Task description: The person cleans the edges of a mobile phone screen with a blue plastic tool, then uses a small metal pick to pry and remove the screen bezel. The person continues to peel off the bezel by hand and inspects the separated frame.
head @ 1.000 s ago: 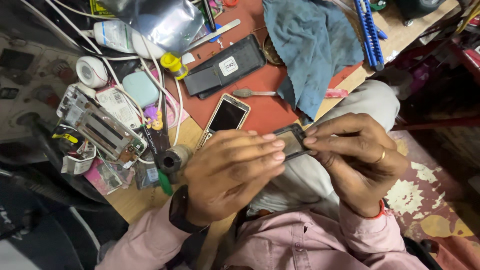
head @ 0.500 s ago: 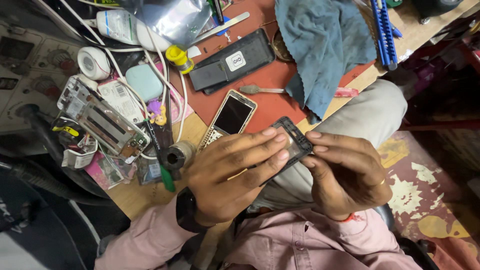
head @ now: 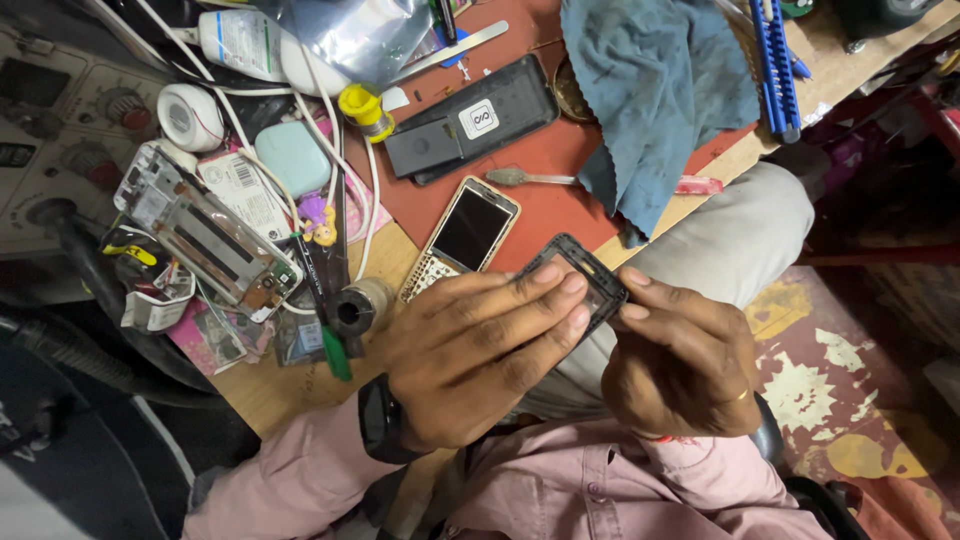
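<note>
Both hands, left hand (head: 480, 350) and right hand (head: 680, 365), pinch the black phone frame (head: 585, 285); gold phone (head: 465, 235) sits at 11 o'clock. Next probably needs careful prying.

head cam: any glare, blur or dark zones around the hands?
Head view: both hands, left hand and right hand, and the black phone frame they hold are sharp, evenly lit; glare on the clear plastic bag at top; lower-left corner falls into deep shadow; straight edges bow slightly toward the frame borders.
</note>
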Motion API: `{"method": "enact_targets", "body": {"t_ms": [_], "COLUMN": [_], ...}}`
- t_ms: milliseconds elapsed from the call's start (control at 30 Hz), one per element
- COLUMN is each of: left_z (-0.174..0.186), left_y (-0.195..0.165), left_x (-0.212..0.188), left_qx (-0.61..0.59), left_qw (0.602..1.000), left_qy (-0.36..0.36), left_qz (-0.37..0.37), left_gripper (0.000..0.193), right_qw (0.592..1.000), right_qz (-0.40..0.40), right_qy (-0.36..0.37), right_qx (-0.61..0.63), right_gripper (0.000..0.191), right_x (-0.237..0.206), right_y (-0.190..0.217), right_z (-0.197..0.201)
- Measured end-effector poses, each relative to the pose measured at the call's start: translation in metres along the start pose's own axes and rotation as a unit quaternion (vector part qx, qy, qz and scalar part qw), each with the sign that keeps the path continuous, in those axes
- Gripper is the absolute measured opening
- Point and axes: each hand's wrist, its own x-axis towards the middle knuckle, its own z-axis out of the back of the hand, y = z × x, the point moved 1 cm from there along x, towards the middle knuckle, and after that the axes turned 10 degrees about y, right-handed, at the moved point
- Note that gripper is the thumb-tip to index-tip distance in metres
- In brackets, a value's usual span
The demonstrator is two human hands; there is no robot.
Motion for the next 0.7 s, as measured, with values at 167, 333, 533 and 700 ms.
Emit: {"method": "enact_targets", "body": {"t_ms": [167,333,533,700], "left_z": [0.003,-0.006,-0.015,-0.012], "left_y": [-0.002,-0.005,-0.009,-0.009], "left_x": [-0.001,-0.001,-0.004,-0.007], "left_qx": [-0.001,-0.072,-0.134,-0.143], "left_qw": [1.000,0.997,0.989,0.987], "left_qy": [0.021,-0.008,-0.042,-0.018], "left_qz": [-0.010,0.017,0.056,0.070], "left_gripper": [0.022,0.028,0.036,0.042], "right_qw": [0.998,1.000,0.970,0.995], "right_qz": [0.039,0.019,-0.015,0.070], "right_qy": [-0.037,0.021,-0.146,0.063], "right_qx": [0.020,0.000,0.194,-0.026], "right_gripper": [0.018,0.019,0.031,0.023], "right_x": [-0.003,0.000,0.022,0.017], "right_y": [-0.008,-0.005,0.007,-0.005], "right_z": [-0.001,0.007,-0.009,0.016]}}
